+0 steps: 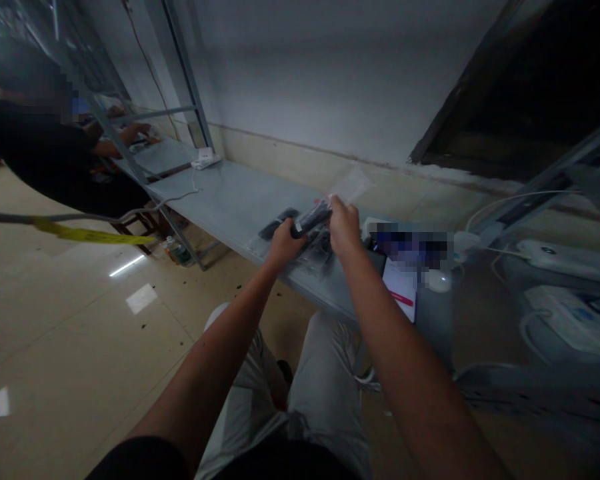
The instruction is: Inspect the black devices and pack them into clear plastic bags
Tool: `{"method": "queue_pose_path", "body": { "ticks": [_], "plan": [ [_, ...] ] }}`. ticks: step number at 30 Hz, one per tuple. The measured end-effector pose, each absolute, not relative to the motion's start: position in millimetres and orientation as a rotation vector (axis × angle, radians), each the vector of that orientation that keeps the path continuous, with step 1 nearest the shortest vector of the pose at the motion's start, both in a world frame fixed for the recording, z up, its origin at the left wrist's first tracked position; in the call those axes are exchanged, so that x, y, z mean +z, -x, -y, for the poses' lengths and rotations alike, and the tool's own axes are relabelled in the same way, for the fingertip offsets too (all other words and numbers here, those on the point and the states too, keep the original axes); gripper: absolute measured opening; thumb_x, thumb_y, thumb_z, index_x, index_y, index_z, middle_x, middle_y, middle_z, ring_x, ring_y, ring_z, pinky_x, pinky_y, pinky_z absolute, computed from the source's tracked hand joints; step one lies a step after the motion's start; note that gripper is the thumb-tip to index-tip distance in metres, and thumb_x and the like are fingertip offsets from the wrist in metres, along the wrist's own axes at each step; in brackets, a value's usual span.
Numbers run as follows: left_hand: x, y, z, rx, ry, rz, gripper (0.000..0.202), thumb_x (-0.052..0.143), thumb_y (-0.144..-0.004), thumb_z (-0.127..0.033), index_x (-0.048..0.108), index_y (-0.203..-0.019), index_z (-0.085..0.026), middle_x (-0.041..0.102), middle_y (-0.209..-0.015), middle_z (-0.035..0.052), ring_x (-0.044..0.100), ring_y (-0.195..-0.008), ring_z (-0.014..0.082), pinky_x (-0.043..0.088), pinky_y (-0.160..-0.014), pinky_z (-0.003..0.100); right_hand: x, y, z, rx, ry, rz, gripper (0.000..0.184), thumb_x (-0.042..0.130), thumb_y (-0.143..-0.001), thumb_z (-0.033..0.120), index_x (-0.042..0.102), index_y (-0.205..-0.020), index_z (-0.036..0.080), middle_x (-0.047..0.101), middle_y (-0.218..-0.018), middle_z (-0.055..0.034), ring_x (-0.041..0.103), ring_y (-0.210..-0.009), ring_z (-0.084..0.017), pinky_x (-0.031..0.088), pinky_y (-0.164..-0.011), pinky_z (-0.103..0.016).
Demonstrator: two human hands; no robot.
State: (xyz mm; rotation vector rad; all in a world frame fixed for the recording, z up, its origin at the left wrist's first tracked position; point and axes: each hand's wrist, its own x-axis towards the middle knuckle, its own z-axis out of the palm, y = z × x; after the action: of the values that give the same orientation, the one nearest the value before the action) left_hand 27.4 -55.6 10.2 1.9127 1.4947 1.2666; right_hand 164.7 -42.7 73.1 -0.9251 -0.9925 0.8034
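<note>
My left hand (285, 241) is closed around the near end of a long black object (311, 219), which looks like a remote control. My right hand (343, 223) grips a clear plastic bag (350, 185) at the object's far end, where the bag's mouth meets the black body. Both hands hover just above a grey bench (230, 200). Another black object of the same kind (279, 223) lies on the bench left of my hands. More clear bags (317, 252) lie beneath them.
A white power strip (205, 158) sits further along the bench, with a cable trailing off it. A person in dark clothes (45, 153) sits at the far left. White paper with a pink mark (401, 287) and white devices (570, 320) lie to the right. Tiled floor lies on the left.
</note>
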Motion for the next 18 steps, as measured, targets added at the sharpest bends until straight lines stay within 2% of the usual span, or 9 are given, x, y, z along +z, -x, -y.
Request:
{"method": "queue_pose_path", "body": {
  "ticks": [5,9,13,16,18],
  "plan": [
    [5,-27,51,1.379,-1.850,-1.427,0.053,0.075,-0.067,-0.014,0.050,-0.114,-0.019,0.060,-0.102,0.0081,0.058,-0.094,0.0226,0.046,-0.085,0.037,105,-173,41,0.863,0.793,0.818,0.036,0.050,-0.092,0.049,0.064,-0.093,0.017,0.072,-0.083,-0.0043,0.072,-0.082,-0.018,0.059,-0.077,-0.035],
    [6,-27,51,1.503,-1.738,-1.514,0.038,0.072,-0.071,-0.014,0.053,-0.103,-0.019,0.060,-0.094,0.0056,0.057,-0.087,0.0200,0.044,-0.080,0.035,129,-188,40,0.912,0.698,0.722,0.033,0.041,-0.098,0.045,0.061,-0.101,0.019,0.072,-0.089,-0.0040,0.073,-0.090,-0.017,0.060,-0.080,-0.037],
    [11,-23,54,1.661,-1.543,-1.606,0.022,0.071,-0.080,-0.027,0.053,-0.092,-0.020,0.058,-0.087,0.0029,0.054,-0.082,0.0173,0.042,-0.076,0.031,125,-200,35,1.014,0.689,0.625,0.035,0.035,-0.100,0.047,0.057,-0.105,0.020,0.071,-0.094,-0.0055,0.073,-0.088,-0.018,0.061,-0.079,-0.041],
    [14,-19,56,1.776,-1.388,-1.598,0.028,0.067,-0.085,-0.044,0.055,-0.093,-0.020,0.058,-0.086,0.0031,0.054,-0.081,0.0169,0.041,-0.073,0.030,113,-201,30,1.018,0.692,0.561,0.034,0.036,-0.099,0.049,0.056,-0.103,0.022,0.070,-0.093,-0.0046,0.073,-0.084,-0.016,0.061,-0.075,-0.038],
    [15,-17,57,1.826,-1.386,-1.563,0.031,0.066,-0.086,-0.049,0.058,-0.098,-0.020,0.059,-0.088,0.0038,0.056,-0.082,0.0176,0.041,-0.074,0.030,105,-198,30,0.995,0.713,0.542,0.031,0.039,-0.098,0.047,0.057,-0.101,0.022,0.070,-0.090,-0.0032,0.072,-0.080,-0.015,0.061,-0.071,-0.034]
  ]
}}
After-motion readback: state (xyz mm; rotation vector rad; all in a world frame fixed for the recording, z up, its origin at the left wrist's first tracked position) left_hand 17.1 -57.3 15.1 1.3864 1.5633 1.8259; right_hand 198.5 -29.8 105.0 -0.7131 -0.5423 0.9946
